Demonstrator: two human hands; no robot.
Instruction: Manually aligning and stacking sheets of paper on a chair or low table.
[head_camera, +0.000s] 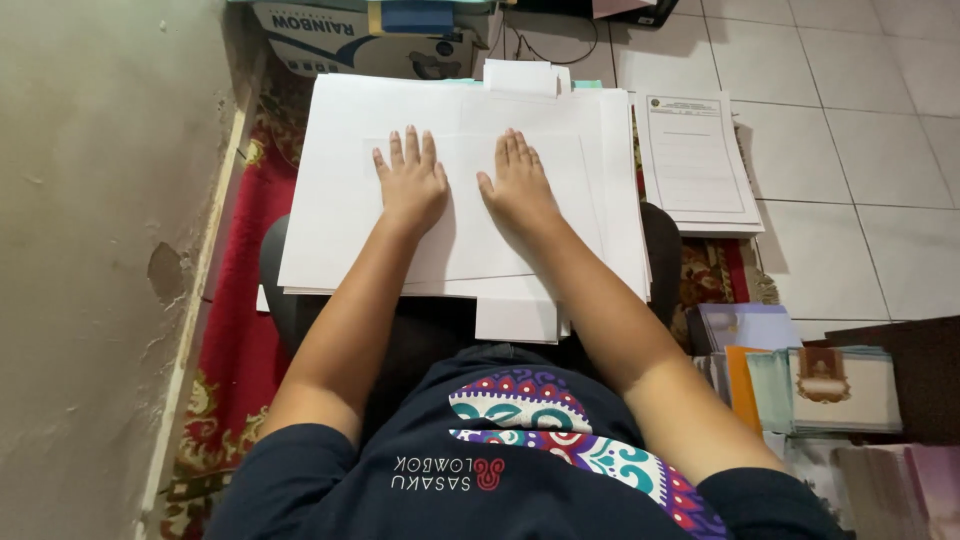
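Note:
A thick pile of large white paper sheets (330, 200) rests across my lap over dark trousers. A smaller white sheet (470, 250) lies on top of the pile. My left hand (411, 180) presses flat on that top sheet, fingers spread and pointing away from me. My right hand (518, 182) lies flat beside it, a thumb's width apart, also palm down. Neither hand holds anything. A small folded white paper (520, 76) sticks out at the pile's far edge.
A printed form stack (692, 160) lies on the white floor tiles at right. Coloured envelopes and cards (820, 385) are stacked near my right elbow. A cardboard box (350, 40) stands ahead. A plaster wall (90, 250) runs along the left, beside a red patterned rug (240, 340).

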